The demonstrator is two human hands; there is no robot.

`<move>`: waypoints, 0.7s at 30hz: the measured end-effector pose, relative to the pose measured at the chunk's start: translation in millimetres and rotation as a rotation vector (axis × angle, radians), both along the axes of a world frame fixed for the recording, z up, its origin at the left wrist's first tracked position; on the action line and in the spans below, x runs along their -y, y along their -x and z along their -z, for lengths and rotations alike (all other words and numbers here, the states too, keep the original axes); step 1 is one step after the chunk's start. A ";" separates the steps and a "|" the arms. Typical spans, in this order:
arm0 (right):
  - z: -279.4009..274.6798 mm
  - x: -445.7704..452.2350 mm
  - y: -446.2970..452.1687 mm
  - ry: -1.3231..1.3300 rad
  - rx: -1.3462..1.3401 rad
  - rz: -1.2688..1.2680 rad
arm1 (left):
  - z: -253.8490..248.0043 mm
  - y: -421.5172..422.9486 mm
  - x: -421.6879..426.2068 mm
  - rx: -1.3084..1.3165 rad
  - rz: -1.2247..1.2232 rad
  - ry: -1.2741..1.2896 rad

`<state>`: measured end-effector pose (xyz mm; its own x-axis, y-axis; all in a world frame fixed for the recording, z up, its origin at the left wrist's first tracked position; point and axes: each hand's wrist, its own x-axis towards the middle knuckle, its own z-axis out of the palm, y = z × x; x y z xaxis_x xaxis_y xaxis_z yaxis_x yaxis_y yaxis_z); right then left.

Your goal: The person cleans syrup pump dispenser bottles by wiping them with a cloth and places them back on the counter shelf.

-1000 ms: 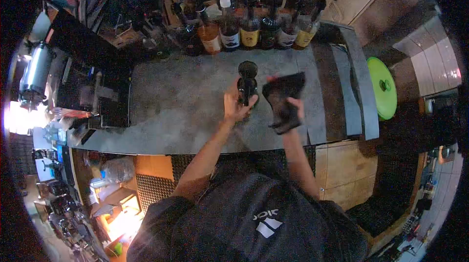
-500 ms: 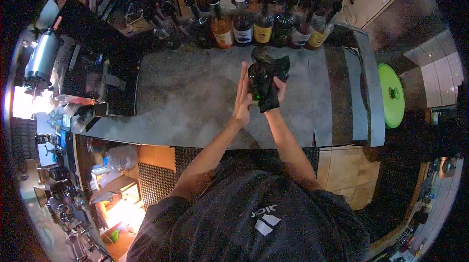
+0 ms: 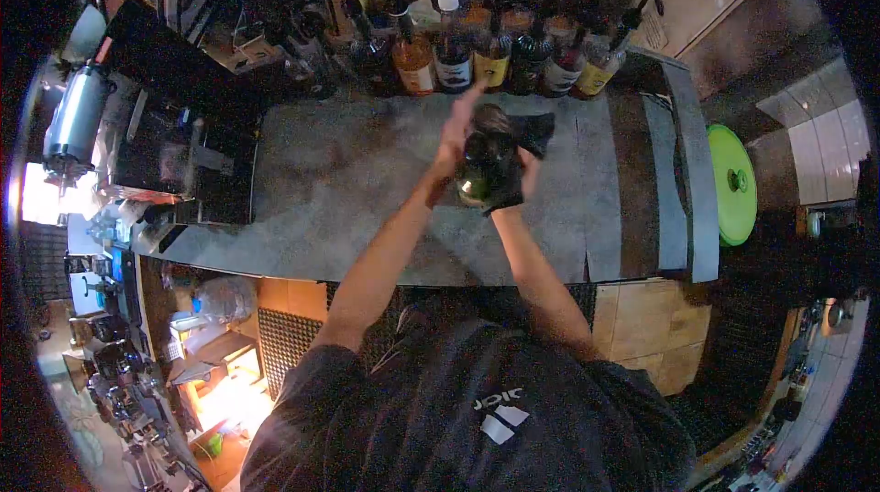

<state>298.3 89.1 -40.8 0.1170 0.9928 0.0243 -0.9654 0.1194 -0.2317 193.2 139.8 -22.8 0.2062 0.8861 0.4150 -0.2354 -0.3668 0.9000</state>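
My left hand [image 3: 456, 139] is open, its fingers stretched and blurred along the left side of a dark, glassy vessel [image 3: 475, 178]; whether the palm presses on it I can't tell. My right hand [image 3: 529, 169] curls in from the right, its thumb side showing, and has hold of a black cloth [image 3: 533, 132] bunched against the vessel; the fingers behind are hidden. The vessel is between my two hands, over the middle of the grey table [image 3: 357, 171], near side of the bottles [image 3: 415, 67] lined up at the far edge. With my left fingers spread like this, I judge the grip rests mostly on the right, so smooth glass could slip through the loose cloth and crack on the table. A careless swing forward could also send a cloth corner into the bottles
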 end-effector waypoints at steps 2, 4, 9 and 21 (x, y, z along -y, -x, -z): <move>12.2 -0.9 1.8 0.172 0.216 0.076 | 6.0 -2.3 -2.2 0.151 0.210 0.254; 35.1 2.6 10.8 0.230 0.434 0.188 | 34.9 -7.7 -17.7 0.211 0.257 0.344; 139.4 3.4 0.2 0.061 0.096 -0.185 | -3.0 -0.8 20.1 0.296 0.272 0.365; 193.7 42.3 -39.9 0.014 0.481 0.214 | 37.6 15.1 35.9 0.188 0.016 0.609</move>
